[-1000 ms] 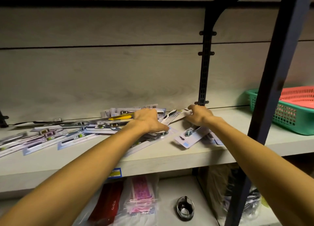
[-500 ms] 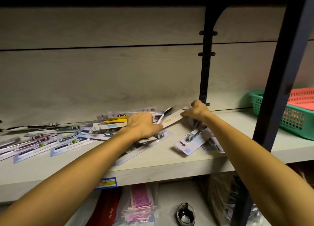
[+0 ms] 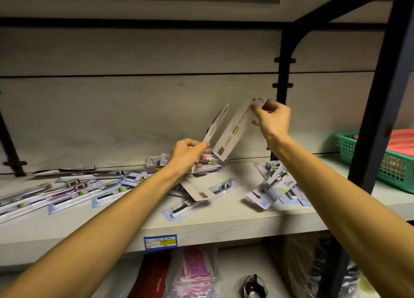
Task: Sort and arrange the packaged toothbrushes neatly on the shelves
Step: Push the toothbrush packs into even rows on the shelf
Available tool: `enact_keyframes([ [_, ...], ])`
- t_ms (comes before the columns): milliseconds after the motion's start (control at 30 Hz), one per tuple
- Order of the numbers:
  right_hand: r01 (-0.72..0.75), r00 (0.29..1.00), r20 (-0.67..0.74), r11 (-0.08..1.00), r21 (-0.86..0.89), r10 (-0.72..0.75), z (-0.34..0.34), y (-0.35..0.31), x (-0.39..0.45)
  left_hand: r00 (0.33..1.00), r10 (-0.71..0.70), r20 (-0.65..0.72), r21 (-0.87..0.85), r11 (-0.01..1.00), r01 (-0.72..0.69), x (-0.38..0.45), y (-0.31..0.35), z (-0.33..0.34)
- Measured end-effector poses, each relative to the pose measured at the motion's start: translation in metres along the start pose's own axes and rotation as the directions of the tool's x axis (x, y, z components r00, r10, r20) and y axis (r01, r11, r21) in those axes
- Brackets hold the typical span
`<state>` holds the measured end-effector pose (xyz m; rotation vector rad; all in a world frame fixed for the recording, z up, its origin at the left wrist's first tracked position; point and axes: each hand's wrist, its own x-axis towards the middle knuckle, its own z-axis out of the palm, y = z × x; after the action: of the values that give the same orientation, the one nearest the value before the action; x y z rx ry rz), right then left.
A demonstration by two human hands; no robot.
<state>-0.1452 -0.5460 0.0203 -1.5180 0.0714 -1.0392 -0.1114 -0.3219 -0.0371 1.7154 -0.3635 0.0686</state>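
Note:
Several packaged toothbrushes (image 3: 74,191) lie scattered flat across the pale wooden shelf (image 3: 224,221). My right hand (image 3: 272,118) pinches the top end of a white toothbrush pack (image 3: 235,132), held tilted above the shelf with its barcode end down. My left hand (image 3: 187,154) grips the lower end of a second toothbrush pack (image 3: 216,124) that stands tilted just left of the first. A loose cluster of packs (image 3: 273,185) lies to the right under my right forearm. More packs (image 3: 197,192) lie below my left hand.
A black metal upright (image 3: 283,78) stands at the shelf's back, and a thicker black post (image 3: 378,109) crosses the right foreground. A green basket (image 3: 394,165) holding a red one sits at far right. Bagged goods and a small dark jar (image 3: 254,286) lie on the shelf below.
Both hands have risen from the pile. My right hand lifted a white pack up towards the back wall, and my left hand raised another pack beside it.

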Motion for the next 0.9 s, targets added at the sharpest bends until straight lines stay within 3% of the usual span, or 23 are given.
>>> enact_keyframes([
  [200,0.310,0.948,0.103,0.947,-0.091,-0.300,0.041,-0.052,-0.043,0.996,0.034,-0.085,0.052,0.998,-0.029,-0.033,-0.006,-0.077],
  [300,0.364,0.924,0.153,0.929,-0.062,-0.351,0.069,-0.080,-0.076,0.981,0.102,-0.165,0.057,0.994,-0.094,-0.057,-0.007,-0.124],
  [400,0.330,0.933,0.163,0.944,-0.023,-0.322,0.097,-0.104,-0.113,0.949,0.160,-0.271,0.062,0.987,-0.149,-0.086,-0.008,-0.174],
  [533,0.236,0.951,0.196,0.971,0.028,-0.237,0.142,-0.137,-0.169,0.946,0.219,-0.240,0.113,0.974,-0.197,-0.137,-0.009,-0.246],
  [667,0.131,0.925,0.354,0.990,0.043,-0.138,0.202,-0.156,-0.239,0.918,0.291,-0.271,0.196,0.950,-0.244,-0.187,-0.008,-0.327],
  [833,-0.094,0.897,0.434,0.996,-0.002,0.086,0.280,-0.178,-0.327,0.881,0.365,-0.302,0.258,0.921,-0.293,-0.249,-0.021,-0.421],
  [900,-0.120,0.862,0.495,0.993,-0.003,0.106,0.309,-0.190,-0.358,0.868,0.370,-0.330,0.288,0.915,-0.281,-0.270,-0.028,-0.456],
])
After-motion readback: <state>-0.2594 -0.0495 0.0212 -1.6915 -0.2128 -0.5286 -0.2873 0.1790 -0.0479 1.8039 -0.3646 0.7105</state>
